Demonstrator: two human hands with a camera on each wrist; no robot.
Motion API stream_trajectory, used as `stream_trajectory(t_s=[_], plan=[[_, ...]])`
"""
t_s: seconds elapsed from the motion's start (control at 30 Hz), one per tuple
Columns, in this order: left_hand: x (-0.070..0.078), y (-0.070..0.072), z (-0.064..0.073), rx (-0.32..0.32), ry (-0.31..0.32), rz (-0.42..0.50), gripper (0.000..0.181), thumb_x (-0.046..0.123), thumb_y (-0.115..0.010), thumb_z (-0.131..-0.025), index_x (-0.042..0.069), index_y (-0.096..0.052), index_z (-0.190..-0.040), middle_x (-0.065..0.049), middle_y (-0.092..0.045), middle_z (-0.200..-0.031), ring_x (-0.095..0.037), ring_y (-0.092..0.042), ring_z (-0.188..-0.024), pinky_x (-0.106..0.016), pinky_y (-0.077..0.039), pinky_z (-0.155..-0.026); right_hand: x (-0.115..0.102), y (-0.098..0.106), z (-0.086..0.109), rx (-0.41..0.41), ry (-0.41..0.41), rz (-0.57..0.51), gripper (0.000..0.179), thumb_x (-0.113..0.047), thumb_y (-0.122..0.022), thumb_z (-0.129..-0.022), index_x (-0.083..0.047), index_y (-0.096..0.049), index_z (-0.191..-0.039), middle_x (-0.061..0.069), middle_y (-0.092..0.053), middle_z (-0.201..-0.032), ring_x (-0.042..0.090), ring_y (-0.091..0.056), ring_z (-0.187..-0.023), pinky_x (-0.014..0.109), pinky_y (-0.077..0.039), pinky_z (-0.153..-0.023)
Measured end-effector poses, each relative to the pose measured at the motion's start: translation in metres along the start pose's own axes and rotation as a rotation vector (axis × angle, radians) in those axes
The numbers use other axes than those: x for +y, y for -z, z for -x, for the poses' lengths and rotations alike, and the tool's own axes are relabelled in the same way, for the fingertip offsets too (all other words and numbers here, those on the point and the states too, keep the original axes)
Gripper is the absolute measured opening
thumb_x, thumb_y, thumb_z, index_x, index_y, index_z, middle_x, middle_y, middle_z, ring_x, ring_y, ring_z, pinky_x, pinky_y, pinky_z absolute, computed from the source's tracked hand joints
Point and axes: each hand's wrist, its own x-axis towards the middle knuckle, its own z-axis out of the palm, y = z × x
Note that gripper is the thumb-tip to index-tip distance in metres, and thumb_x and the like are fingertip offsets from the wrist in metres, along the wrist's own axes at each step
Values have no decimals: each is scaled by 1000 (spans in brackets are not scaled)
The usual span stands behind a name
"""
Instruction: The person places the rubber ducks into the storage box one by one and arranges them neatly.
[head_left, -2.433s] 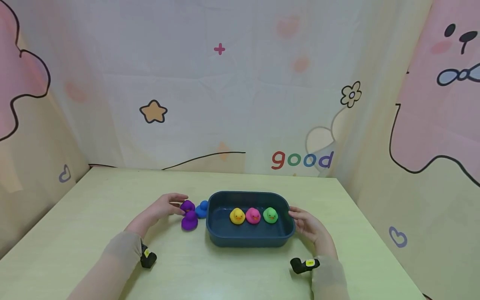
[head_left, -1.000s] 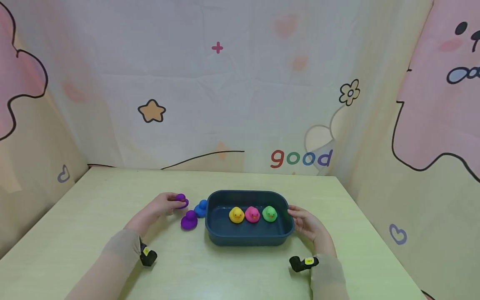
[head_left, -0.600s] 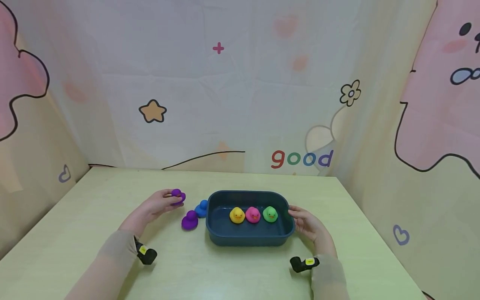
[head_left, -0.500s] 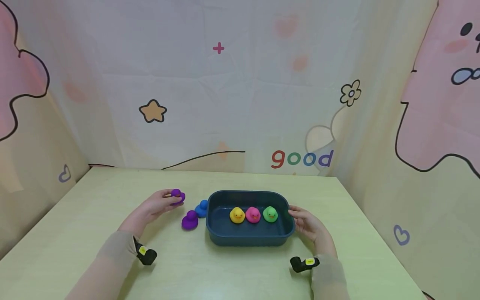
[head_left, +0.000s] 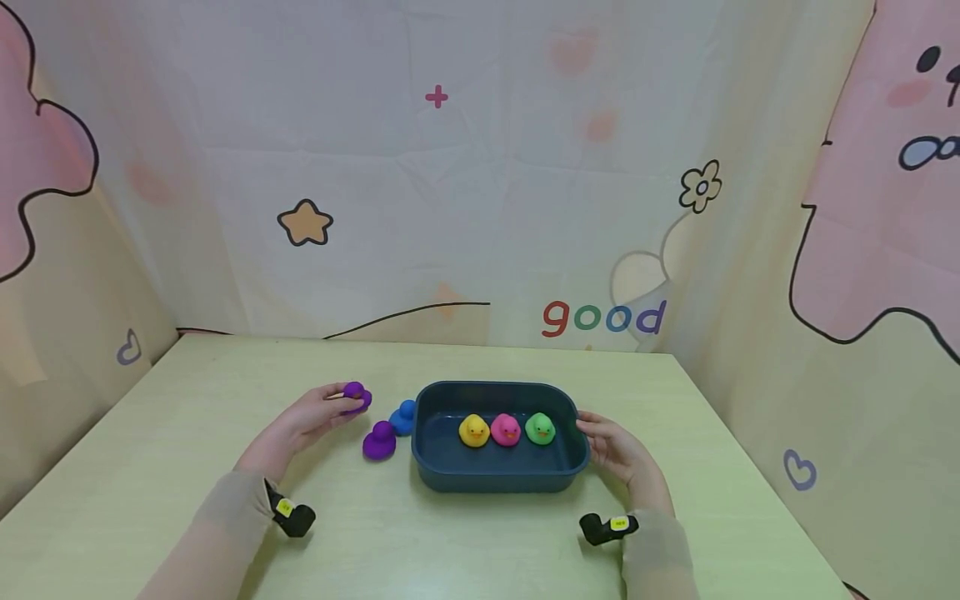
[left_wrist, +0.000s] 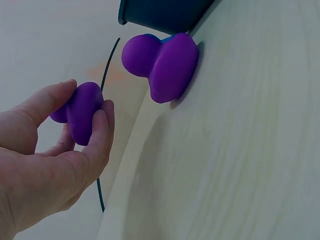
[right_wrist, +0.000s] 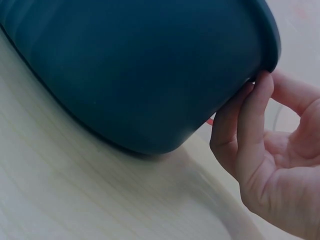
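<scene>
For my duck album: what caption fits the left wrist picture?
Left hand pinches a purple rubber duck above another purple duck.

Matt, rubbery purple duck (left_wrist: 80,111); smooth dark-blue plastic tub (right_wrist: 150,65); pale wood-grain table (head_left: 480,550), faintly satin.

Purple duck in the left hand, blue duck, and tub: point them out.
Purple duck (left_wrist: 82,112), left wrist view, on its body.
Blue duck (head_left: 406,412), head view, on its head.
Tub (head_left: 495,482), head view, on its near wall.
</scene>
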Motion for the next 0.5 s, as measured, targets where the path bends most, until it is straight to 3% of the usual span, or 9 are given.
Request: stream_trajectory(t_s=[0.3, 0.5], plan=[[8, -7, 1, -56, -69, 23, 74, 15, -73, -88, -17, -30, -140, -6, -65, -112, -4, -66, -96, -23, -51, -95, 1, 1, -1, 17, 0, 4, 38, -3, -37, -102, 4, -26, -137, -2, -67, -97, 4, -66, -76, 16, -56, -72], [19, -26, -4, -8, -39, -23, 66, 9, -62, -95, -13, -26, -145, -9, -62, -119, -3, -65, -96, -34, -41, -107, 1, 1, -1, 11, -3, -3, 29, -3, -38, -102, -1, -34, -130, -1, -67, -97, 4, -67, -76, 16, -56, -72]])
